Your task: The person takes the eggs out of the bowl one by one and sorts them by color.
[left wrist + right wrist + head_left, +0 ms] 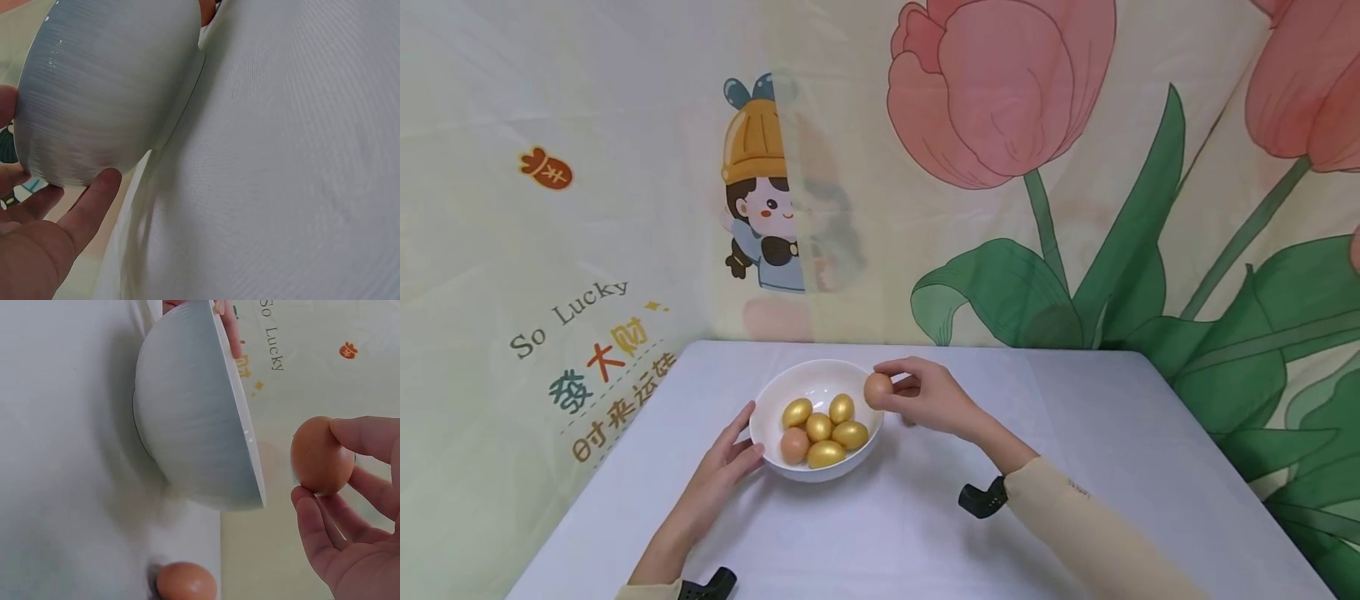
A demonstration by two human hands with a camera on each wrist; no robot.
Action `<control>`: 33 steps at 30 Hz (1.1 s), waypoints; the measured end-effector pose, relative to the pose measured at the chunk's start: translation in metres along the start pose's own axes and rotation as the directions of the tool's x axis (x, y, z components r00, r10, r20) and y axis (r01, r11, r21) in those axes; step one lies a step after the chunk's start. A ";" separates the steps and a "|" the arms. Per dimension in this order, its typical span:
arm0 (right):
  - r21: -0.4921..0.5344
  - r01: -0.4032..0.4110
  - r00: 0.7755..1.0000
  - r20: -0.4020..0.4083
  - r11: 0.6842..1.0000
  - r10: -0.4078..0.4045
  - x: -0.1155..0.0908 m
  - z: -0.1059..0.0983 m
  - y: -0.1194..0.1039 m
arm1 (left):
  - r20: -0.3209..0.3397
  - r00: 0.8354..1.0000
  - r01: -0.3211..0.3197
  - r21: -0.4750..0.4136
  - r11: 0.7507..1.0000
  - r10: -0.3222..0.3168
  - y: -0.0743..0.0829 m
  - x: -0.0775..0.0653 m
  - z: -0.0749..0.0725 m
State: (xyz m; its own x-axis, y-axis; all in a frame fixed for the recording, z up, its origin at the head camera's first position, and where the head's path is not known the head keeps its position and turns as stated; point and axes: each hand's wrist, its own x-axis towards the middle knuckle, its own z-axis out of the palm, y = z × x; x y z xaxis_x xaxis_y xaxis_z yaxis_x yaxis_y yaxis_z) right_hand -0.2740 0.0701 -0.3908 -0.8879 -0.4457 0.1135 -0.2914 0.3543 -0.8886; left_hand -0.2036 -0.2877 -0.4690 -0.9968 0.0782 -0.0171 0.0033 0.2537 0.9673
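A brown egg [877, 392] was held up above the right rim of a white bowl [818, 476], pinched between the thumb and fingers of the right hand [936, 398]. Five gold eggs [818, 427] and a second brown egg [793, 446] lay inside. The left hand [722, 465], fingers apart, touched the bowl's left side. A third brown egg [186, 581] lay beside the bowl on the white tabletop [925, 533].

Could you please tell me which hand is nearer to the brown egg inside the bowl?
Left. The left hand touches the bowl near that brown egg; the right hand is at the opposite side, pinching another egg.
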 end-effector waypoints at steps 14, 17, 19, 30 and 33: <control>-0.022 0.041 0.993 -0.108 0.999 -0.043 -0.040 -0.038 0.021 | 0.010 1.000 -0.017 -0.010 1.000 0.017 0.001 0.000 0.000; -0.043 0.061 0.988 -0.143 0.997 -0.066 -0.048 -0.046 0.032 | 0.011 1.000 -0.018 -0.011 1.000 0.018 0.001 0.000 0.001; -0.046 0.066 0.983 -0.166 0.997 -0.072 -0.053 -0.050 0.041 | 0.012 1.000 -0.019 -0.004 1.000 0.019 0.001 -0.001 0.001; -0.021 0.030 0.975 -0.220 0.999 -0.034 -0.078 -0.077 0.087 | 0.014 1.000 -0.022 0.013 1.000 0.022 0.003 -0.001 0.000; -0.055 0.025 0.971 -0.236 0.998 -0.037 -0.082 -0.083 0.100 | 0.017 1.000 -0.022 0.007 1.000 0.022 0.003 0.000 0.001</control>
State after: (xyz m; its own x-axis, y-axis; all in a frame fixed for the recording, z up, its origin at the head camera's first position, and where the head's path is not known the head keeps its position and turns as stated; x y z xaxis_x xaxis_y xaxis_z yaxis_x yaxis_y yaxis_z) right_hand -0.2594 0.2101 -0.4520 -0.9354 -0.2523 0.2478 -0.3324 0.3880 -0.8596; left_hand -0.2034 -0.2864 -0.4667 -0.9950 0.0996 -0.0004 0.0255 0.2586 0.9656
